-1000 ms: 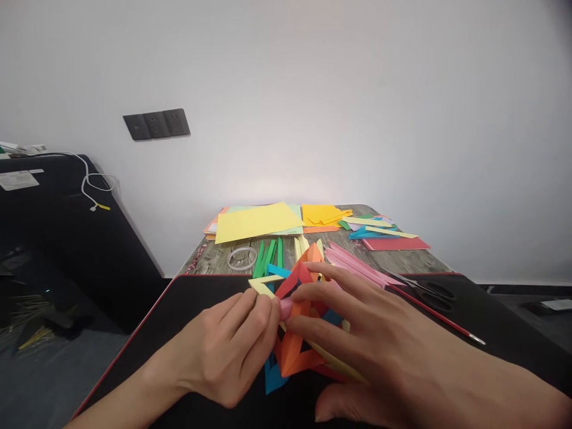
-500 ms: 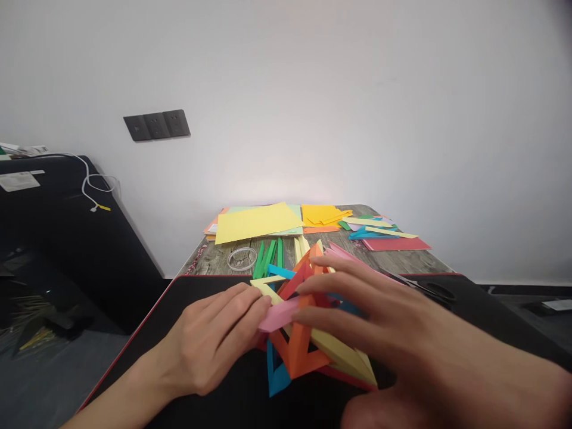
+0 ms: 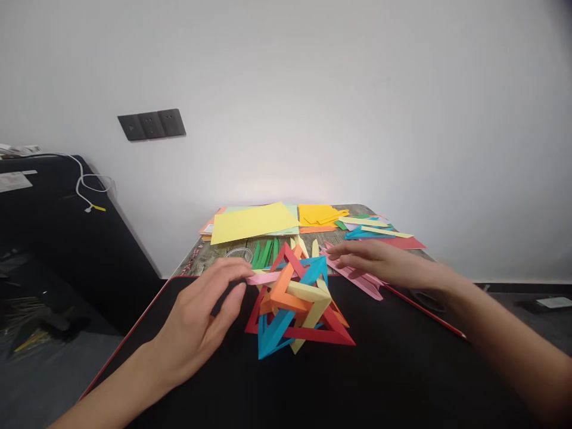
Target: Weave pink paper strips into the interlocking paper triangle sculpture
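A woven paper model (image 3: 308,292) of interlocked red, blue, orange and pale yellow strips rests on the black mat in front of me. A pink paper strip (image 3: 263,278) pokes out of its left side. My left hand (image 3: 208,316) is beside the model, its fingertips touching the outer end of that strip and its thumb held apart. Over to the right, my right hand (image 3: 384,262) reaches with stretched fingers above several folded pink strips (image 3: 357,280). Nothing shows in its fingers, though whether they touch the strips I cannot tell.
Yellow sheets (image 3: 254,221), folded green strips (image 3: 266,253) and a tape roll (image 3: 239,253) lie behind the model. More coloured strips (image 3: 375,229) are at the back right. A red pencil (image 3: 429,307) lies right of the black mat's (image 3: 286,393) middle. A monitor (image 3: 58,238) stands left.
My right hand has left the model and moved back and right to the pink strips. The model has turned and now sits lower on the mat. My left hand's grip has loosened.
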Available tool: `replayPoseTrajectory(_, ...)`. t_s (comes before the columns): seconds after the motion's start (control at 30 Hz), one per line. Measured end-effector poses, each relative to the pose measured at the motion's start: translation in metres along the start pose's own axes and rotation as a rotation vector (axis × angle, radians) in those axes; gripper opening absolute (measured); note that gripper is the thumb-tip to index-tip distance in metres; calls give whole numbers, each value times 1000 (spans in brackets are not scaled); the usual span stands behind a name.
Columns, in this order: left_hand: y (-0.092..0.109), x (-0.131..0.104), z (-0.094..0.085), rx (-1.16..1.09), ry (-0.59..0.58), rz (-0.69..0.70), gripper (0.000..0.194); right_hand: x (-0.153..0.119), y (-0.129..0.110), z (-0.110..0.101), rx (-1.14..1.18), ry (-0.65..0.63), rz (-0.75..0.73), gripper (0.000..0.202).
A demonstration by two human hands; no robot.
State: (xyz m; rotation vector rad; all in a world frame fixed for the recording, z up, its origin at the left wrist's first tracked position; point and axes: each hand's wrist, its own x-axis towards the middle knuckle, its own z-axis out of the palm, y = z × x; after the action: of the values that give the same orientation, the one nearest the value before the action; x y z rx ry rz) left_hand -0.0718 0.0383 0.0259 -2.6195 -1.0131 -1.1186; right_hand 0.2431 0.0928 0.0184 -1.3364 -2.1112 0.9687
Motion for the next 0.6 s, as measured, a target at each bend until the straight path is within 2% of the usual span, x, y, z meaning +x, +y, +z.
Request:
replayPoseTrajectory(0.13, -2, 11, 0, -115, -87, -133, 15, 12, -2, 25, 308, -4, 42, 39)
replayPoseTrajectory(0.27, -6, 13, -2, -336, -154, -233, 14, 14, -8, 35, 537, -26, 55, 28)
replayPoseTrajectory(0.47, -6, -1, -10, -487, -109, -351, 9, 17, -19, 51, 643, 52, 87, 24)
replayPoseTrajectory(0.6, -4, -14, -15, -540, -68, -379, 4, 15, -31, 63, 645, 42, 71, 25)
